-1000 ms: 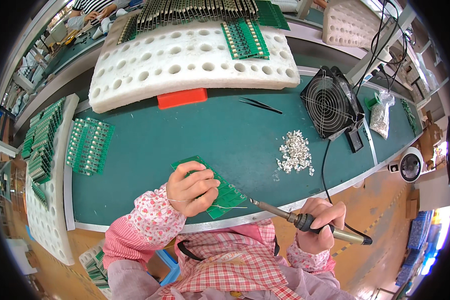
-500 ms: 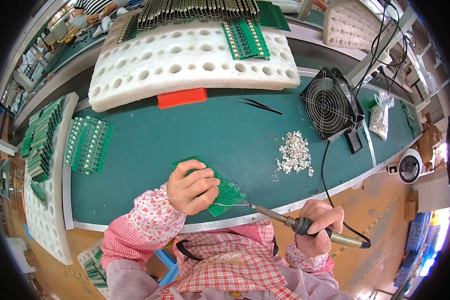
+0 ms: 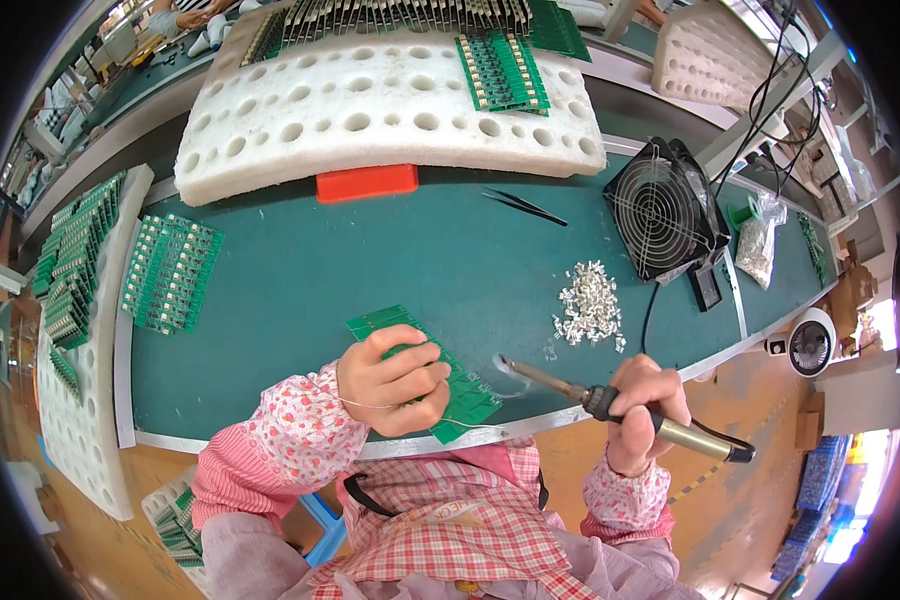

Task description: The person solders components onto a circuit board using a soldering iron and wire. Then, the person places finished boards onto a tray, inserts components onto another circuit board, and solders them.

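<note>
My left hand (image 3: 390, 380) is closed on a green circuit board panel (image 3: 460, 385) lying on the green mat near the bench's front edge, and a thin solder wire runs from its fingers. My right hand (image 3: 645, 410) grips a soldering iron (image 3: 610, 403) by its handle. The iron's tip points left, just right of the panel, with a wisp of smoke above it. A pile of small silver metal parts (image 3: 590, 305) lies a little beyond the iron.
A black fan (image 3: 665, 210) stands at the right, black tweezers (image 3: 525, 205) and a red block (image 3: 367, 182) lie further back. White foam trays (image 3: 370, 110) hold green boards at the back and left (image 3: 80, 330). More boards (image 3: 170, 272) lie on the mat at left.
The soldering iron's tip has pulled back to the right, off the panel, and smoke now rises near it. My left hand stays on the panel.
</note>
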### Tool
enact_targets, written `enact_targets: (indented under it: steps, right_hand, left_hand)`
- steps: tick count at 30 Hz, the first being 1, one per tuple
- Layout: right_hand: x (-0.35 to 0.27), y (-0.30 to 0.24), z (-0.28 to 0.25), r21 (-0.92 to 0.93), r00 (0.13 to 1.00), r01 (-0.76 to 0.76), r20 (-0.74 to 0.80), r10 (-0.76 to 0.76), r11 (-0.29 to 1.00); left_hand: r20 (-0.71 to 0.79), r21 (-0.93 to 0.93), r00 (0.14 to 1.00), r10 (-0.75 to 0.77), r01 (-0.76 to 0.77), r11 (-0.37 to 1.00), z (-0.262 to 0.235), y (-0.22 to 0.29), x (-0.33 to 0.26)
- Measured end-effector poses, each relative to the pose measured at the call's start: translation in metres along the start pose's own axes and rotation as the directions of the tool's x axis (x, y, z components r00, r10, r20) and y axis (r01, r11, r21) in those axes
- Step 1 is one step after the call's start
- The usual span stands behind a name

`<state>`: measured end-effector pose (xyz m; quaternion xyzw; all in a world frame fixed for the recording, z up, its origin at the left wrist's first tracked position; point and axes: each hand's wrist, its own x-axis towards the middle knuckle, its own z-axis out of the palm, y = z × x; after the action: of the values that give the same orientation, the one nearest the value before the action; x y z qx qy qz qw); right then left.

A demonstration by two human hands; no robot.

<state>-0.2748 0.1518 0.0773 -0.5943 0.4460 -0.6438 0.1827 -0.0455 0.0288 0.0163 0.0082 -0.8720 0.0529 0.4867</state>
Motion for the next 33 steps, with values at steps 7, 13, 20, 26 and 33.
enact_targets:
  steps: [7,13,20,26,33]
  right_hand:
    - [0.019,-0.002,-0.002,-0.074,0.965,0.009,0.262,0.011,0.997]
    - [0.025,0.000,0.006,-0.033,0.944,0.023,0.329,-0.011,0.999]
    - [0.029,0.003,0.007,-0.063,0.916,0.052,0.399,-0.022,0.997]
    - [0.020,0.006,0.007,-0.032,0.943,0.052,0.330,-0.038,0.998]
    - [0.013,0.004,0.003,-0.015,0.987,0.012,0.163,-0.009,1.000]
  left_hand:
    - [-0.029,0.015,0.997,0.070,-0.069,0.997,0.003,0.002,-0.002]
    - [-0.017,-0.031,0.998,0.065,-0.066,0.997,0.003,0.005,-0.003]
    - [-0.026,0.006,0.999,0.048,-0.047,0.999,0.005,0.004,-0.001]
    - [-0.033,0.014,0.999,0.039,-0.038,0.999,0.004,0.004,-0.001]
    - [-0.042,0.026,0.998,0.035,-0.034,0.999,0.003,0.003,-0.001]
